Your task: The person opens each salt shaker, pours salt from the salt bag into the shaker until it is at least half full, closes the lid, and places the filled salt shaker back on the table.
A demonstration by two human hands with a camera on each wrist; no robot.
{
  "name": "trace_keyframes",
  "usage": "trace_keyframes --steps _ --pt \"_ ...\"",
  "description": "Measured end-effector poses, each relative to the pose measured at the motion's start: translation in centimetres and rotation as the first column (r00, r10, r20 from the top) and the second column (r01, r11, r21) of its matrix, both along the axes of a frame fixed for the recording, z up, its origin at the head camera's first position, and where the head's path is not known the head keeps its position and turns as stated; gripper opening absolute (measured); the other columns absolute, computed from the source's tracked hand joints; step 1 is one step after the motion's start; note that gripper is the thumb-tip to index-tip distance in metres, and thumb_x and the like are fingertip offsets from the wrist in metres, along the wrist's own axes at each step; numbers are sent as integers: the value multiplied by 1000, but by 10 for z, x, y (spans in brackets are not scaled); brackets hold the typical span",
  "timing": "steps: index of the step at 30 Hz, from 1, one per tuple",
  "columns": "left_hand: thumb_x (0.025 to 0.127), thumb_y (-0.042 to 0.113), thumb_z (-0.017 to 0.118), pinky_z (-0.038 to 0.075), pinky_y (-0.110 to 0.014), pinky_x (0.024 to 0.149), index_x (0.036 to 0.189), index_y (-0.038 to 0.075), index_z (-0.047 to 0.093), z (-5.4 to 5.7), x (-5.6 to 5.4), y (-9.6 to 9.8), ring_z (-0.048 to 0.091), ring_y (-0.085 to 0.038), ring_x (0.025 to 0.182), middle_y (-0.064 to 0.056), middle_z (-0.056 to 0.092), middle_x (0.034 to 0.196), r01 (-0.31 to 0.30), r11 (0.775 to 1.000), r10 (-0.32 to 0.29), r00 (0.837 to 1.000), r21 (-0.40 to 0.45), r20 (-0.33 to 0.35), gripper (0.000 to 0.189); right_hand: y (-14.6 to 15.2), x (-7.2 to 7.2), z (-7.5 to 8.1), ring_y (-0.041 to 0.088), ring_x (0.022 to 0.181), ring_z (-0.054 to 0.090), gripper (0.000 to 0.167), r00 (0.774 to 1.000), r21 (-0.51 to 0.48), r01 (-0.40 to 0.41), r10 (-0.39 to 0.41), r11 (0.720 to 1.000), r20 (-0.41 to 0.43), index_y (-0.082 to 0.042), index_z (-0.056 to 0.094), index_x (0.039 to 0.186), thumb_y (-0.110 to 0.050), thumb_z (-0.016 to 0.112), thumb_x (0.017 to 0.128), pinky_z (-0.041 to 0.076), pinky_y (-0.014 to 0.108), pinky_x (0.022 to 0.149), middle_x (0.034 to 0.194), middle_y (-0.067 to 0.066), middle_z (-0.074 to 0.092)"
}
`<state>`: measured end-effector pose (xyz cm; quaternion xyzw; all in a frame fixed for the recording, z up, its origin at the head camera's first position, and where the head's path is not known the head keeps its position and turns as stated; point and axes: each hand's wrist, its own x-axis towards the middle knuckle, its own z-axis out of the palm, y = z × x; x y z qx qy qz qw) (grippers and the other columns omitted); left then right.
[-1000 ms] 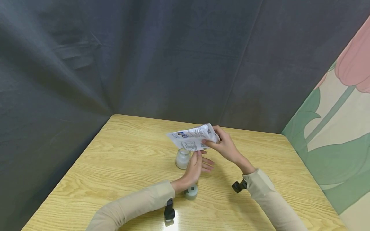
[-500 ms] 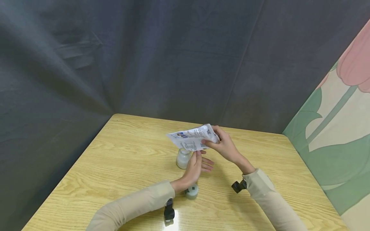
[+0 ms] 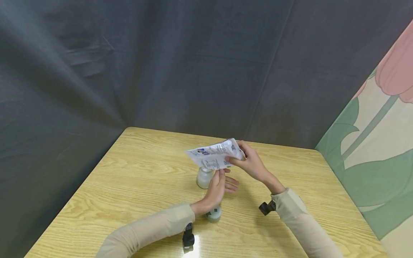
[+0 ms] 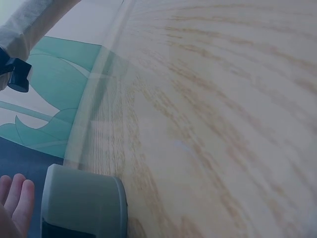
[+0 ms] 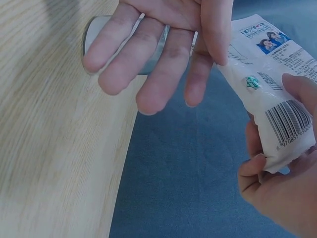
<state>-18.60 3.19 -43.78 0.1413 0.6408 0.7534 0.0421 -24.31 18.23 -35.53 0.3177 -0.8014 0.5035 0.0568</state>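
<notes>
My right hand grips a white printed packet by its right end, thumb on the near face. In the right wrist view the packet shows a barcode, a green mark and a small blue picture. The packet is tilted, and its left part overlaps the mouth of a small glass jar with whitish contents. My left hand stands beside the jar with its fingers straight and spread, its thumb tip right at the packet's lower edge. Part of the jar is hidden behind that hand.
A short, pale green round container with dark marks stands on the wooden table below my left wrist. A dark curtain hangs behind the table, and a flower-patterned panel stands at the right. Both sleeves carry black wrist cameras.
</notes>
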Motion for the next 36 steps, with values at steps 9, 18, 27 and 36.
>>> trace_keyframes --steps 9,18,27,36 --pt "112 23 13 58 -56 82 127 -5 39 6 3 -1 64 -53 92 -33 65 103 -2 1000 1 999 20 35 41 1 -2 -3 21 95 65 44 1000 -4 -8 8 1000 -1 -5 56 129 -5 75 89 56 29 73 115 10 65" --pt "112 20 14 57 -57 84 126 -6 39 27 16 -7 62 -55 94 -34 64 104 12 999 -12 1000 30 13 38 -6 10 9 23 96 64 45 1000 21 27 -27 999 -1 4 54 129 4 73 88 55 27 74 115 19 64" --pt "112 19 13 58 -55 83 128 -7 39 9 7 -4 63 -54 93 -33 64 104 3 1000 -3 1000 12 21 40 0 6 1 22 101 66 44 997 -40 -59 61 997 54 1 52 132 4 68 91 60 30 76 120 19 64" --pt "112 26 17 62 -46 79 131 -5 38 -8 1 -2 68 -46 91 -28 67 104 -9 1000 9 1000 2 27 43 13 -5 -25 26 104 67 45 983 -99 -87 101 991 151 -10 49 136 -4 67 95 62 38 77 126 14 64"
